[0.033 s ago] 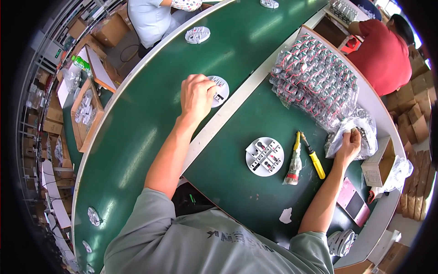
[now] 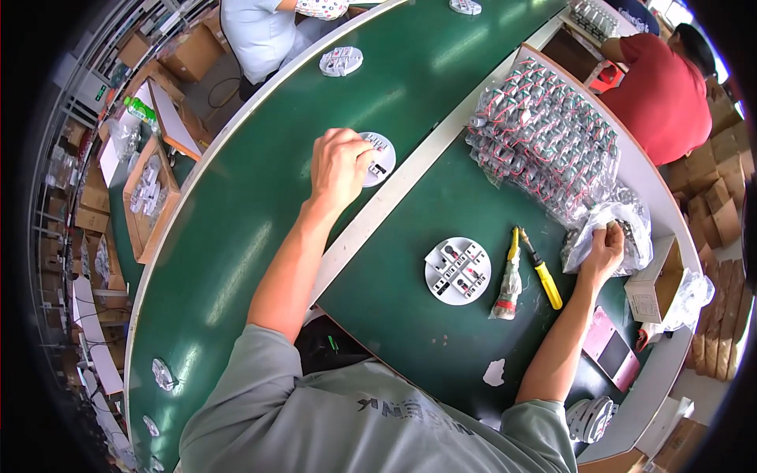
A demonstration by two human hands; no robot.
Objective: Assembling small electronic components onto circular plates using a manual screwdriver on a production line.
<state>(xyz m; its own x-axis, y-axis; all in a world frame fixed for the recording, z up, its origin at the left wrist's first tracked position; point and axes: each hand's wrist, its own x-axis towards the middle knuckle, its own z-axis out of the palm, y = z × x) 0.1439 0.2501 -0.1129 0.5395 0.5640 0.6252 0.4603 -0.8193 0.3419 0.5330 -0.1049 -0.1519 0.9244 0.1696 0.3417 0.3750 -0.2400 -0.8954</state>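
Observation:
My left hand point(image 2: 341, 167) is closed, its fingers curled over the left edge of a round white plate point(image 2: 380, 167) with small black and grey parts, lying on the long green surface. My right hand point(image 2: 605, 248) is at the mouth of a clear plastic bag point(image 2: 585, 243), fingers pinched together on it; the contents show only as small, blurred pieces. A second round white plate point(image 2: 457, 271) with black and red fittings lies between my arms. To its right are a tool with a yellow handle point(image 2: 547, 285) and a yellow-tipped tool with a wrapped handle point(image 2: 509, 290).
Bagged rows of small parts with red wires point(image 2: 544, 130) are piled at the far right. A pale raised strip point(image 2: 378, 197) divides the green surfaces. An open carton point(image 2: 656, 285), pink panel point(image 2: 611, 347) and stacked discs point(image 2: 591, 418) stand right. Two people work beyond.

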